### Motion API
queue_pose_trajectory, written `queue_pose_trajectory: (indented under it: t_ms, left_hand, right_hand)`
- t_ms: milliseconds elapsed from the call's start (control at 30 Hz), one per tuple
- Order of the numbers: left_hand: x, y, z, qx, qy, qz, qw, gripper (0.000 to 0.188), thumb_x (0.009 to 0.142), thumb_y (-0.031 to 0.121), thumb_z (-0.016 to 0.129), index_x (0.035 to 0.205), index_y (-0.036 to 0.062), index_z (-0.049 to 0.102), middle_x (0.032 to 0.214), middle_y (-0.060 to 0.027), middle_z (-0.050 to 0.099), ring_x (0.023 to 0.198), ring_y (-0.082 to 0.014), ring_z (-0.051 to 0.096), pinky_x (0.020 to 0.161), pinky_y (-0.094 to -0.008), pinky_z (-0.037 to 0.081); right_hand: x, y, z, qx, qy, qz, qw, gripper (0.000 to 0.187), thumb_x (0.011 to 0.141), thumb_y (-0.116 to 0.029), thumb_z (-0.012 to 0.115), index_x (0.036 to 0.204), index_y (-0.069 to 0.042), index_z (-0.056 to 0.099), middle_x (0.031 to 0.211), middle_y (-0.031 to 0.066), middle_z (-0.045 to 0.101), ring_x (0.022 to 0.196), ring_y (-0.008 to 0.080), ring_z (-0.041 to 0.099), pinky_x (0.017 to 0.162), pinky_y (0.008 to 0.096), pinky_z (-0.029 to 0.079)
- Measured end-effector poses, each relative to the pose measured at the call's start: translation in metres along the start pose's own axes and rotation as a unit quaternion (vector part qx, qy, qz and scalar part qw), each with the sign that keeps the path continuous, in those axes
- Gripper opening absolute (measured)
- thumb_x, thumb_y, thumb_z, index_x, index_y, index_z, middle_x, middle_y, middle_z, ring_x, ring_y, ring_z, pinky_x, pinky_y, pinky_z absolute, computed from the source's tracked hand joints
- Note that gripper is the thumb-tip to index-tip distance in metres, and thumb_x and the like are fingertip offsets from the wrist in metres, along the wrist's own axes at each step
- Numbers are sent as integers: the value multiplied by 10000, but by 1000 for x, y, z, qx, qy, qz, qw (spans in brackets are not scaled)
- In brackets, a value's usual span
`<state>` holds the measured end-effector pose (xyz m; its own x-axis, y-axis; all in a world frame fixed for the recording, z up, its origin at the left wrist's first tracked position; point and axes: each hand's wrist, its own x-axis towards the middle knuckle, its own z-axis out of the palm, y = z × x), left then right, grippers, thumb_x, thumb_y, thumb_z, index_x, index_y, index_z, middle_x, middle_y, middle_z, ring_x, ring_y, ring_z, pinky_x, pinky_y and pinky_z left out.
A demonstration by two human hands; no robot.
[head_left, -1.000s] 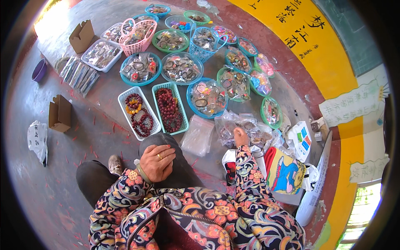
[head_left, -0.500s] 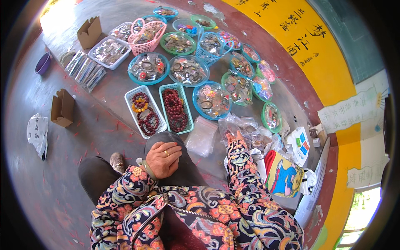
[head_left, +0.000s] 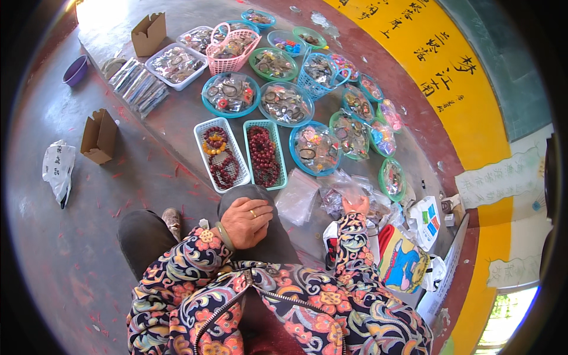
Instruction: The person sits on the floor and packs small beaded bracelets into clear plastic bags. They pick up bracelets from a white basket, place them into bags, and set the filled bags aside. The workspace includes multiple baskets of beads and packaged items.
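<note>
My left hand [head_left: 247,223], a ring on one finger, rests over my raised knee [head_left: 245,192]; its fingers lie loosely bent and it holds nothing. My right hand [head_left: 356,206] is at the near edge of a heap of clear plastic bags [head_left: 335,198] holding small items. Its fingers are closed on a clear bag, whose contents I cannot make out. Left of that heap lies a stack of flat, empty-looking clear bags [head_left: 296,198]. Dark red bead bracelets [head_left: 263,155] fill a pale green basket [head_left: 283,171], and a white basket [head_left: 202,142] beside it holds red and yellow ones.
Round basins [head_left: 315,148] of bagged trinkets spread across the floor, with a pink handled basket [head_left: 234,62] and a blue one [head_left: 313,89] among them. Cardboard boxes [head_left: 99,137] and a purple bowl [head_left: 75,71] stand left. A colourful cloth bag [head_left: 402,260] lies right.
My right hand has moved right along the bag heap, and its fingers have closed from spread. My left hand stays on the knee. The whole view has shifted slightly.
</note>
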<state>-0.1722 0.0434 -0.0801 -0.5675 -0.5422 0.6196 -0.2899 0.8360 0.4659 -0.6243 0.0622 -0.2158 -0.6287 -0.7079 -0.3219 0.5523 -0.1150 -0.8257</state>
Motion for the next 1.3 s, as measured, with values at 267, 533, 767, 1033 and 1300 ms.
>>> queue_pose_trajectory:
  t_ms: [267,533,767,1033,1300]
  left_hand:
    - [0,0,3,-8,-4,3,1000,223,681,71,603,903,63,626,986,-53,617,986,-205,552,831,-337,380]
    - [1,2,2,-16,-2,4,1000,216,684,73,603,899,56,625,985,-57,618,979,-207,556,817,-341,391]
    - [0,1,0,-10,-4,1,1000,215,690,84,604,902,53,623,986,-60,617,980,-210,555,815,-344,393]
    - [-4,0,0,-8,-5,-9,1000,216,688,85,606,901,53,625,993,-59,616,986,-209,553,816,-346,391]
    - [-11,-3,-1,2,-5,-20,1000,209,688,80,607,895,58,629,986,-54,619,983,-203,554,821,-343,389]
  right_hand:
    - [-23,-17,14,175,-36,22,984,602,682,-225,486,1224,32,427,1171,173,524,1067,348,510,882,454,433]
    - [-27,-24,19,63,-161,49,984,515,719,-150,512,1182,67,452,1128,156,557,1044,305,525,914,409,414]
    - [-30,5,56,60,-144,148,977,253,774,-149,539,1006,-55,578,1043,85,603,967,253,557,866,446,425]
    - [-37,71,6,-181,-22,253,950,193,779,-237,553,916,-105,585,783,17,582,703,172,547,582,330,433]
    - [-66,69,28,-151,24,347,925,230,759,-208,610,919,-45,589,738,25,599,563,164,537,503,305,450]
